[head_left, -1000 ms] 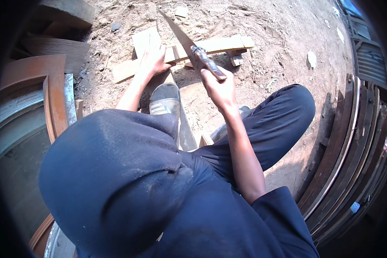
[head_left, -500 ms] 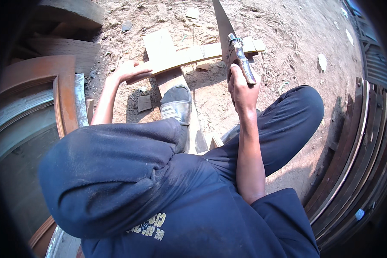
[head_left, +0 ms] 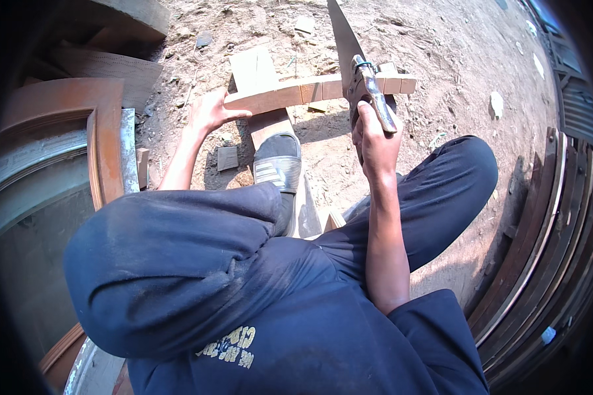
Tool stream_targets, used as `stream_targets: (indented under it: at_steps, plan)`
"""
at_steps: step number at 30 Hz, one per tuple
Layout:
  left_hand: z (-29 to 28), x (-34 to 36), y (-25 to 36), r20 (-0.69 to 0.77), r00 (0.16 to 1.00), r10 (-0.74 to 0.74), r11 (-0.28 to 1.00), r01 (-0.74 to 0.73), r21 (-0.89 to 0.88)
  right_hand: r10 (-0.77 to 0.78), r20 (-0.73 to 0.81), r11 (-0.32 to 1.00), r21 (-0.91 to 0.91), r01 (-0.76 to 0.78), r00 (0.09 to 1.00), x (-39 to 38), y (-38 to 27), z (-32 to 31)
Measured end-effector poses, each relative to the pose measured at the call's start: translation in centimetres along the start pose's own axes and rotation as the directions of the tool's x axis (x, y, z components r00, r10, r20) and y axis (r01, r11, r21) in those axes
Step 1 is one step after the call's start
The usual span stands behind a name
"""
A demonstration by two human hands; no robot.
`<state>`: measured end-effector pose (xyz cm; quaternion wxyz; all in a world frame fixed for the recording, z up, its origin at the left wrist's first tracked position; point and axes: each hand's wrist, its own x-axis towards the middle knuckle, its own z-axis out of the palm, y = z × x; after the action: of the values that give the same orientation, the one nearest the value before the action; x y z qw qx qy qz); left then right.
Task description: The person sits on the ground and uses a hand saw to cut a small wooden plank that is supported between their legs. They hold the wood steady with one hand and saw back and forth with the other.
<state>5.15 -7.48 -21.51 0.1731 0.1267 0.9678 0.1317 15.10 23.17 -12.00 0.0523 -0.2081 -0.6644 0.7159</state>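
Observation:
A narrow wooden strip (head_left: 277, 99) with several lines across it lies crosswise over a plank (head_left: 255, 69). My left hand (head_left: 209, 113) grips the strip's left end, thumb along the near side and fingers behind it. In my right hand (head_left: 378, 138) is the handle of a handsaw (head_left: 347, 39). Its blade points away from me and crosses the strip near the right end; whether the teeth touch the wood cannot be made out. My sandalled foot (head_left: 277, 161) rests on the plank on the near side of the strip.
Brown wooden frames (head_left: 109, 145) and boards (head_left: 112, 76) lean at the left. Long dark timbers (head_left: 534, 243) are stacked at the right. A small wood block (head_left: 227, 158) lies on the dirt ground (head_left: 441, 46) beside my foot.
The strip has tilted, so its marked face now turns more toward me and looks darker. My left hand has shifted right and wraps its end. The saw stays across the strip.

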Motion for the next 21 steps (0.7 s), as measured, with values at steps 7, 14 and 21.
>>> stream_targets:
  at_steps: [7,14,21]
  plan:
    - [4.3,-3.0,0.4,-0.372,0.911,0.178,0.964,-0.085,0.253,-0.037,-0.048,0.999,0.003,0.037,0.998,-0.8,-0.1,-0.8]
    - [4.0,-2.8,-0.2,-0.272,0.945,0.183,0.967,-0.123,0.222,-0.016,-0.033,0.999,0.037,0.017,0.999,-1.8,0.1,-1.4]
    - [3.4,-4.1,0.1,-0.213,0.964,0.156,0.985,-0.135,0.111,-0.054,-0.021,0.997,0.049,0.055,0.998,-2.9,-0.1,-1.6]
